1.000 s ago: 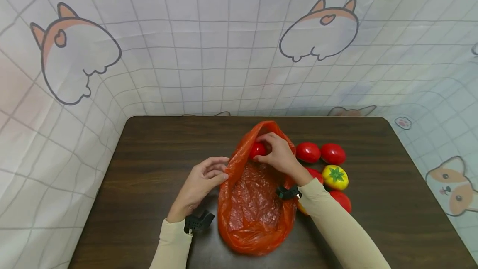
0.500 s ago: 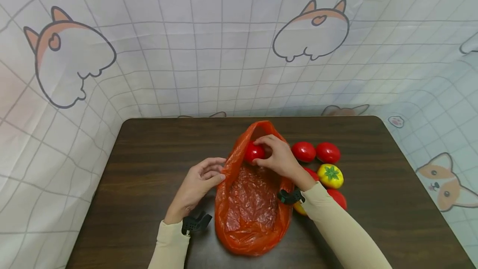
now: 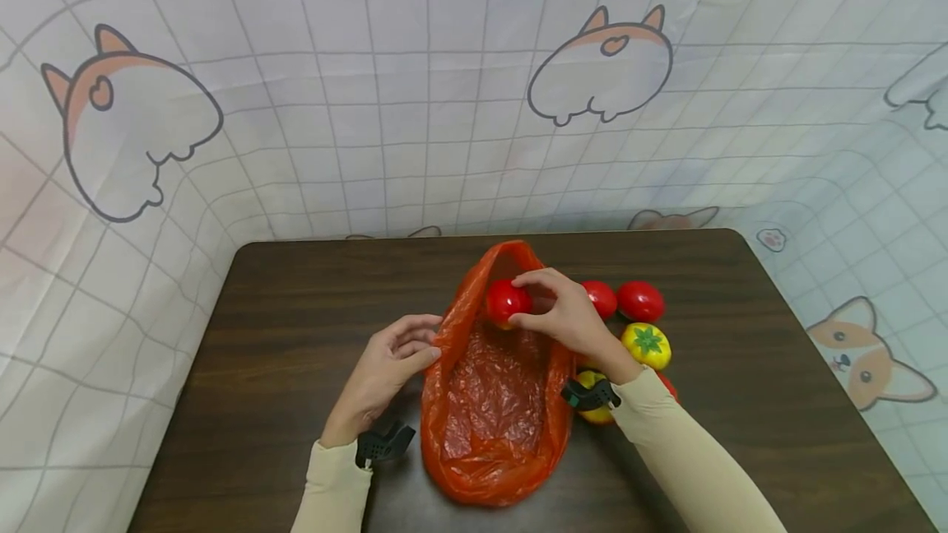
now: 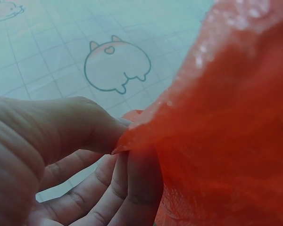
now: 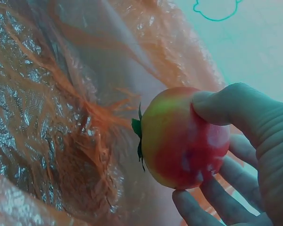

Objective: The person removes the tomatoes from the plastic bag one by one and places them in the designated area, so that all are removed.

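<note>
An orange-red plastic bag (image 3: 496, 410) stands on the dark table with its mouth spread wide. My left hand (image 3: 391, 368) is at its left rim; in the left wrist view, the thumb and index finger (image 4: 144, 183) pinch the thin film. Over the bag's far part, my right hand (image 3: 566, 311) holds a shiny red tomato (image 3: 507, 303) between thumb and fingers. Up close in the right wrist view, the tomato (image 5: 186, 141) shows a yellow end with green leaves, facing the bag's wrinkled inside (image 5: 80, 136).
Right of the bag lie a red fruit (image 3: 600, 299), another red fruit (image 3: 640, 302), a yellow one with a green leafy top (image 3: 647, 345) and a second yellow one (image 3: 592, 410). The right forearm partly covers more. Behind the brown table (image 3: 296, 311) hangs a white checked cloth (image 3: 415, 105).
My right hand has shifted slightly right relative to the bag with the tomato, which shows more fully. The left hand keeps its hold on the rim. The head view has turned a little right.
</note>
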Action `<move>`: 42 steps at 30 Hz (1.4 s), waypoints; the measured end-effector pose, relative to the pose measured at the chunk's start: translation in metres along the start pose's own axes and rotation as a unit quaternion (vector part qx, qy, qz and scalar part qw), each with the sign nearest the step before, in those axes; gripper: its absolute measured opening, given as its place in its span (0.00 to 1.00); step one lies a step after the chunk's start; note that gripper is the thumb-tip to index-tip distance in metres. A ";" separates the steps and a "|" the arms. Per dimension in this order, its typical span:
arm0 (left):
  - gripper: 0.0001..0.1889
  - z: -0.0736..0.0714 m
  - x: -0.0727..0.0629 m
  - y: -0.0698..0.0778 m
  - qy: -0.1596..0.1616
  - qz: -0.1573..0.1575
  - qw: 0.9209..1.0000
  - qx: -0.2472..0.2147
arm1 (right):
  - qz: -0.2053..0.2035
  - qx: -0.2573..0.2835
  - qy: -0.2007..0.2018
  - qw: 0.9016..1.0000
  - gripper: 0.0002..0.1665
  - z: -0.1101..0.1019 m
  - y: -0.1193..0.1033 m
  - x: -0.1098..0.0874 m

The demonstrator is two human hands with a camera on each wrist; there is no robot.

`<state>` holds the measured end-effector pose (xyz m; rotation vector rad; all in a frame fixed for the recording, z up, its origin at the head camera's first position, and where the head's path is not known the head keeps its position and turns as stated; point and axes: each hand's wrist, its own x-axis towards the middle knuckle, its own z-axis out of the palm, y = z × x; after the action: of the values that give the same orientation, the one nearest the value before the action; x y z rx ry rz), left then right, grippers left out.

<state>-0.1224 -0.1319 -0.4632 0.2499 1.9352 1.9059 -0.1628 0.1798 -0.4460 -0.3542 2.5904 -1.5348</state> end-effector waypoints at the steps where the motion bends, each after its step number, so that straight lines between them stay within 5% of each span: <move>1: 0.27 0.000 0.000 0.000 0.000 -0.001 1.000 0.001 | 0.002 0.004 0.001 1.000 0.29 -0.001 0.000 -0.001; 10: 0.26 0.002 0.002 0.001 -0.001 -0.005 1.000 -0.010 | -0.007 0.019 0.020 1.000 0.30 -0.023 0.002 -0.015; 19: 0.25 0.005 0.004 0.002 -0.005 -0.004 1.000 -0.010 | 0.028 -0.011 0.050 0.998 0.33 -0.050 0.008 -0.031; 27: 0.26 0.006 0.005 0.002 -0.005 -0.009 1.000 -0.014 | 0.036 0.042 0.072 0.996 0.31 -0.070 0.012 -0.046; 42: 0.26 0.009 0.005 0.003 0.001 -0.008 1.000 -0.007 | 0.061 -0.017 0.153 0.986 0.32 -0.118 0.027 -0.076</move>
<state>-0.1232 -0.1214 -0.4605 0.2284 1.9191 1.9081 -0.1177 0.3117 -0.4142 0.0439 2.8047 -1.6156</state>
